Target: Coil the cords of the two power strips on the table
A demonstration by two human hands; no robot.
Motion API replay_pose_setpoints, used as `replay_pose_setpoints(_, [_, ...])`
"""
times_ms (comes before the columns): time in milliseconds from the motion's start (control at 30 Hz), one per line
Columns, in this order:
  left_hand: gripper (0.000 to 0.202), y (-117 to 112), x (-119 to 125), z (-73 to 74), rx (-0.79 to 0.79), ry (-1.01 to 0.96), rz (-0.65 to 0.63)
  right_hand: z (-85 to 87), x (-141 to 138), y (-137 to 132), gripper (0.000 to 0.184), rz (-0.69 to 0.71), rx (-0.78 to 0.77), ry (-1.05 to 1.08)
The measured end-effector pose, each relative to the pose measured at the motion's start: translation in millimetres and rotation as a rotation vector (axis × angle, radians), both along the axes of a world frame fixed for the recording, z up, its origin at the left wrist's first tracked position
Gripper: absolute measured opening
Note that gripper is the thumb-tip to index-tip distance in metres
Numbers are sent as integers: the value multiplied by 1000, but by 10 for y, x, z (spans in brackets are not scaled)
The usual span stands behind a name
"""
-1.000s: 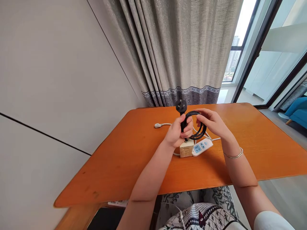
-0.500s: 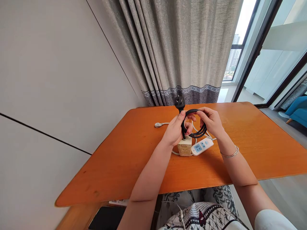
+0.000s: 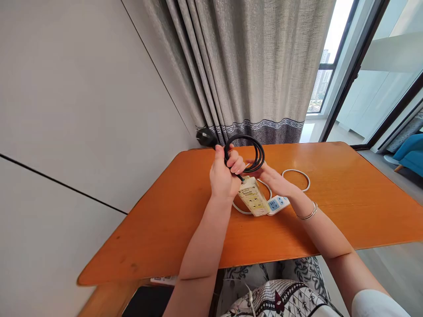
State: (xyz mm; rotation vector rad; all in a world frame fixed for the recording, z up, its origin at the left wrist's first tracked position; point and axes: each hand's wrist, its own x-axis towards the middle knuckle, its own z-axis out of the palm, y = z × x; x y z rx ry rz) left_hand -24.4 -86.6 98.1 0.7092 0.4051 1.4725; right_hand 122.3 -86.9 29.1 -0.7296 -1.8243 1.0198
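Observation:
My left hand (image 3: 226, 174) is closed round a black power cord (image 3: 261, 152), its loops standing up to the right of the fist. The cord's black plug (image 3: 206, 138) sticks out above my thumb on the left. Below the fist the cord runs into a cream power strip (image 3: 254, 200), which is tilted over the table. My right hand (image 3: 272, 178) reaches in beside the strip with fingers stretched out under the loops; its fingertips are partly hidden. A smaller white power strip (image 3: 278, 203) lies just right of the cream one, partly covered by my right wrist.
A white cord (image 3: 302, 172) curves over the orange-brown wooden table (image 3: 346, 207) on the right. Beyond the far edge hangs a grey curtain (image 3: 264, 79). A pale wall panel (image 3: 82, 110) rises on the left, and a dark flat object (image 3: 147, 301) lies below the table edge.
My left hand has shifted left and tightened into a fist round the cord, tipping plug and strip leftward. My right hand has let go of the loops and moved left and lower.

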Motion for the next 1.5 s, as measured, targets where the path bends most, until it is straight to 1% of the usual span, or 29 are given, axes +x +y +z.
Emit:
replay_pose_setpoints(67, [39, 20, -44, 24, 5, -35, 88, -19, -69, -29, 82, 100, -38, -176])
replay_pose_setpoints(100, [39, 31, -61, 31, 11, -49, 133, -24, -95, -40, 83, 120, -68, -276])
replay_pose_setpoints(167, [39, 55, -89, 39, 32, -76, 223, -24, -120, -51, 76, 98, -130, -478])
replay_pose_setpoints(233, [38, 84, -115, 42, 52, -100, 292, -10, -115, -53, 61, 37, -157, -635])
replay_pose_setpoints(333, [38, 141, -163, 43, 60, -122, 354, 56, -64, -67, 50, -67, -83, -777])
replay_pose_setpoints(467, [38, 245, -228, 22, 61, -74, 429, 214, 59, -150, 34, -244, 42, -847])
replay_pose_setpoints(567, [35, 331, -241, -24, 64, 24, 449, 341, 182, -254, 34, -397, 148, -838])
replay_pose_setpoints(667, [34, 403, -212, -91, 62, 136, 377, 451, 302, -370, 35, -565, 317, -770])
replay_pose_setpoints(733, [35, 434, -181, -139, 51, 193, 298, 506, 364, -439, 31, -640, 443, -648])
replay_pose_setpoints(800, [36, 450, -149, -181, 34, 234, 222, 535, 409, -485, 30, -649, 532, -499])
replay_pose_setpoints(833, [37, 452, -136, -198, 27, 251, 186, 538, 424, -497, 32, -632, 547, -426])
replay_pose_setpoints(900, [38, 450, -114, -228, 23, 289, 116, 520, 440, -496, 42, -595, 526, -279])
replay_pose_setpoints(1000, [38, 437, -85, -271, 29, 352, 10, 454, 434, -433, 65, -577, 426, -80])
replay_pose_setpoints(1100, [37, 420, -42, -331, 39, 425, -105, 387, 409, -326, 83, -562, 308, 35])
replay_pose_setpoints(1167, [35, 407, -1, -378, 34, 461, -167, 357, 395, -246, 85, -565, 262, 91])
replay_pose_setpoints(1267, [32, 383, 71, -438, -35, 493, -247, 323, 389, -139, 76, -583, 255, 165])
replay_pose_setpoints(1333, [32, 374, 114, -462, -86, 504, -298, 296, 394, -89, 73, -561, 242, 199])
replay_pose_setpoints(1400, [31, 376, 141, -476, -113, 501, -330, 264, 406, -58, 77, -503, 185, 196])
replay_pose_setpoints(1500, [29, 394, 152, -491, -153, 512, -366, 213, 432, -27, 91, -382, 75, 156])
